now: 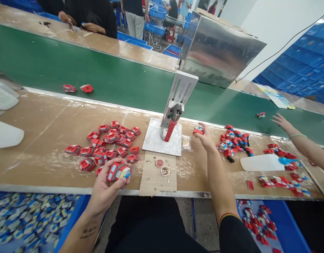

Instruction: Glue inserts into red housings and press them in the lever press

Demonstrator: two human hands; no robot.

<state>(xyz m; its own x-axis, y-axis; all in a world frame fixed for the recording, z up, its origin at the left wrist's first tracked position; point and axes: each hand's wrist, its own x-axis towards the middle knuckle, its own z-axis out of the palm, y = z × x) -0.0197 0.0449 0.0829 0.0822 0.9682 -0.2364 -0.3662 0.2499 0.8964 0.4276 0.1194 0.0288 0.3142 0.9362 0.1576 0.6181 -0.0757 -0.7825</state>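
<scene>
In my left hand [107,186] is a red toy vehicle body [117,171] with grey, yellow and blue parts, fingers wrapped around it above the table's front edge. A pile of red and grey toy shells [111,136] lies just beyond it. My right hand [206,137] pinches a small red and blue toy piece [198,130], held up to the right of the toggle press [172,117]. The press has a red handle [171,130] and stands on a white base plate [153,137]. A heap of red, blue and black toy parts [232,140] lies right of that hand.
Cardboard [156,184] carries two small cups [165,171] with cotton swabs. A white bottle [262,162] lies at right. Behind runs a green conveyor belt [119,75] with a few toys. At right, a co-worker's hand [281,121] reaches over it. Blue bins [290,221] sit below the table.
</scene>
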